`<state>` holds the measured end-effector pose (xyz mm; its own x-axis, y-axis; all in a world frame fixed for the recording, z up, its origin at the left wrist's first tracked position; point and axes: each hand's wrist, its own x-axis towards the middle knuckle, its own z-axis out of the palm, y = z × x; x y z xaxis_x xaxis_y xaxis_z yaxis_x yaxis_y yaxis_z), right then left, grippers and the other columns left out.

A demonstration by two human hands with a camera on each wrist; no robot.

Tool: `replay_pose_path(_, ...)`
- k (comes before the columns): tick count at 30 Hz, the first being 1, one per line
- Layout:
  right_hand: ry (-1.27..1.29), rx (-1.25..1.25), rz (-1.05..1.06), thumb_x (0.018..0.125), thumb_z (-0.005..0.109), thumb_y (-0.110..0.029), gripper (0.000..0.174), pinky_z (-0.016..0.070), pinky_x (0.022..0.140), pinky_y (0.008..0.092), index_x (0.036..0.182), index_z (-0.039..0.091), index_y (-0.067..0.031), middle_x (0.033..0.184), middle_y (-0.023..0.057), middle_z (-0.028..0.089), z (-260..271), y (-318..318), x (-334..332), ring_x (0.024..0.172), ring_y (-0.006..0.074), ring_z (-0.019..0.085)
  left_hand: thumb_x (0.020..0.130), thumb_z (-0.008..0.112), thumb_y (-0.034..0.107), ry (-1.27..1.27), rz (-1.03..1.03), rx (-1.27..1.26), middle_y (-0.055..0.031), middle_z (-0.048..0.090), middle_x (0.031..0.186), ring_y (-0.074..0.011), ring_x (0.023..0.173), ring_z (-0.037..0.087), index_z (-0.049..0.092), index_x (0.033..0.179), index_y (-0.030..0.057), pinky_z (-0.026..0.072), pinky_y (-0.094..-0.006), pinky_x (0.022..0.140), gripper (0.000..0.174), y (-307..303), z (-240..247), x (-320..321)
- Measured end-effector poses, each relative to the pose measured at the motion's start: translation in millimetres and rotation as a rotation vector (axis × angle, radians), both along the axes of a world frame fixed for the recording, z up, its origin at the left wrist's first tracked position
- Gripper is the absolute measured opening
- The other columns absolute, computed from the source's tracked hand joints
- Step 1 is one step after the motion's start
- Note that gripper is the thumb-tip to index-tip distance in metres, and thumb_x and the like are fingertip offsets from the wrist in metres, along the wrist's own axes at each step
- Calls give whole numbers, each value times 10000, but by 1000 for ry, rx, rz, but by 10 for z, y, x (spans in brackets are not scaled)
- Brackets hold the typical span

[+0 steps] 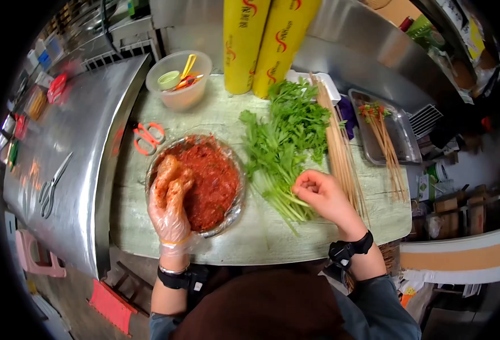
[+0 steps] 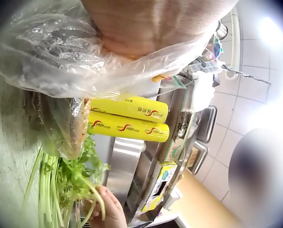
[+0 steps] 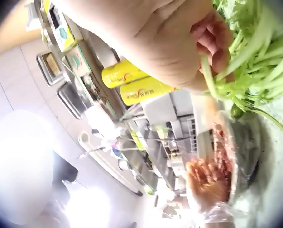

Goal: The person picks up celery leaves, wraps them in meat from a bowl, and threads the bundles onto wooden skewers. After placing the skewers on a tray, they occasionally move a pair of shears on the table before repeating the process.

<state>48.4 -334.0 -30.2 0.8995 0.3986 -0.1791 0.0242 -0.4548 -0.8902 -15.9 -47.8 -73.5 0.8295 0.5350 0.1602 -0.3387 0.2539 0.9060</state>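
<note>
The left hand (image 1: 170, 201), in a clear plastic glove smeared with red paste, is at the left side of a lined bowl (image 1: 237, 207) of red paste (image 1: 211, 184). Its fingers are loosely bent, with nothing visible in them; the right wrist view also shows this hand (image 3: 208, 187) beside the bowl. Bare, the right hand (image 1: 328, 199) pinches a green stem at the lower edge of a pile of leafy greens (image 1: 289, 127). That pale stem (image 3: 208, 78) passes between its thumb and fingers in the right wrist view. The left wrist view shows the same right hand (image 2: 110, 209) beyond the stems.
Thin wooden sticks (image 1: 340, 153) lie right of the greens. Farther right, a metal tray (image 1: 414, 150) holds sticks with red and green tips. Orange-handled scissors (image 1: 148, 139), a plastic tub (image 1: 179, 99) and two yellow rolls (image 1: 241, 51) stand or lie behind the bowl.
</note>
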Motion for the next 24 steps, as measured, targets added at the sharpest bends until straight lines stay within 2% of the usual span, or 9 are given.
replay_pose_path(2,187,375,-63,870,636,-138,127,416,538,210,930,591,-35,764,15,625,-20,-156,68,640,51,542,926,523,72,-9,-3,21,-153,562,1210,-237,1021,614,479,1261,-64,523,-324,849,365,-8,1,14)
replay_pose_path(3,261,427,-71,902,602,-122,171,408,552,181,1052,580,-44,796,0,634,76,-197,79,641,39,526,926,524,75,-12,-3,13,-154,562,1212,-238,1025,613,478,1262,-64,521,-324,853,367,-6,-7,16)
replay_pose_path(6,260,475,-128,900,602,-104,225,393,534,156,1115,585,-39,799,3,639,-38,-256,173,603,27,517,924,530,75,-21,0,-9,-161,552,1228,-242,1040,606,475,1266,-63,518,-324,861,372,-7,-14,8)
replay_pose_path(7,235,387,-135,921,575,-127,272,393,542,158,1176,575,-33,793,0,635,-123,-297,201,605,23,510,923,530,73,-25,0,-6,-161,551,1230,-243,1043,604,474,1266,-62,518,-324,862,373,-7,-11,8)
replay_pose_path(16,202,524,-200,981,454,-216,283,378,550,154,1172,575,-47,765,-17,621,-81,-454,185,590,19,484,922,518,57,-15,-16,-14,-139,553,1229,-230,1050,594,480,1268,-48,514,-324,870,364,1,-21,7)
replay_pose_path(19,237,512,-208,981,442,-208,290,377,544,157,1206,546,-57,759,-4,625,-96,-480,196,592,20,486,929,514,65,-9,-19,-12,-134,551,1238,-225,1049,593,485,1268,-39,515,-321,865,356,-4,-14,8)
replay_pose_path(24,215,507,-320,964,493,-178,225,386,507,170,1136,569,-55,756,29,630,-279,-494,255,551,37,490,932,519,74,-4,-21,9,-127,545,1256,-221,1057,589,492,1267,-30,513,-317,863,352,0,-19,4)
